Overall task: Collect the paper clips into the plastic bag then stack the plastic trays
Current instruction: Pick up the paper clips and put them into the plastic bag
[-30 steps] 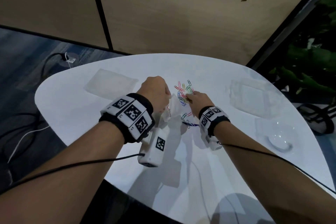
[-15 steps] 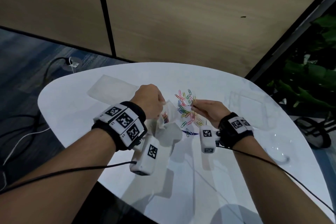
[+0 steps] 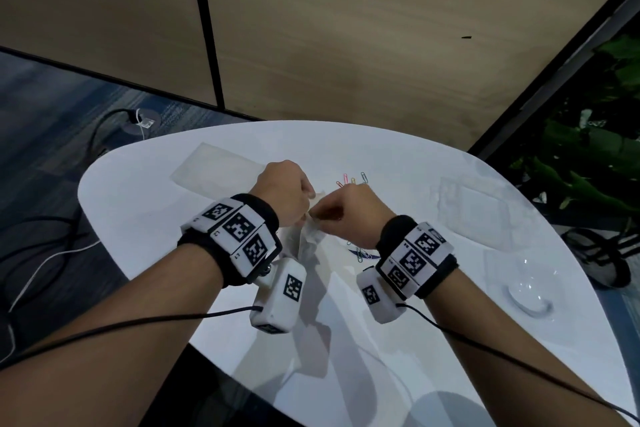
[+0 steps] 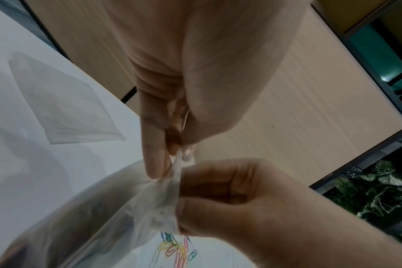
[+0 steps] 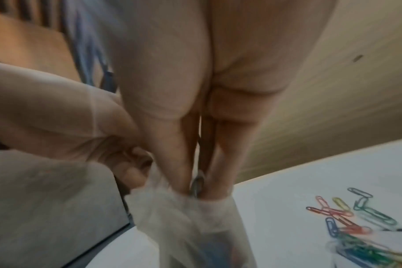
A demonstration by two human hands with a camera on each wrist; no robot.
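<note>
My left hand (image 3: 302, 202) pinches the rim of the clear plastic bag (image 3: 310, 240) and holds it up over the white table (image 3: 156, 218); the pinch shows close up in the left wrist view (image 4: 172, 163). My right hand (image 3: 323, 215) is at the bag's mouth, thumb and fingers pinching paper clips (image 5: 197, 182) with the tips dipped into the bag (image 5: 184, 223). Loose coloured paper clips (image 3: 350, 179) lie just beyond the hands, and more (image 3: 363, 253) lie under my right wrist. A clear plastic tray (image 3: 474, 208) sits to the right, a second one (image 3: 519, 274) nearer me.
A flat clear plastic piece (image 3: 214, 170) lies at the table's far left. The pile of clips (image 5: 360, 217) is right of the bag in the right wrist view. Cables run over the floor at left; a plant stands off the right edge.
My right hand has come left from the clip pile to the bag's mouth, carrying clips. My left hand has kept hold of the bag and lifted it slightly.
</note>
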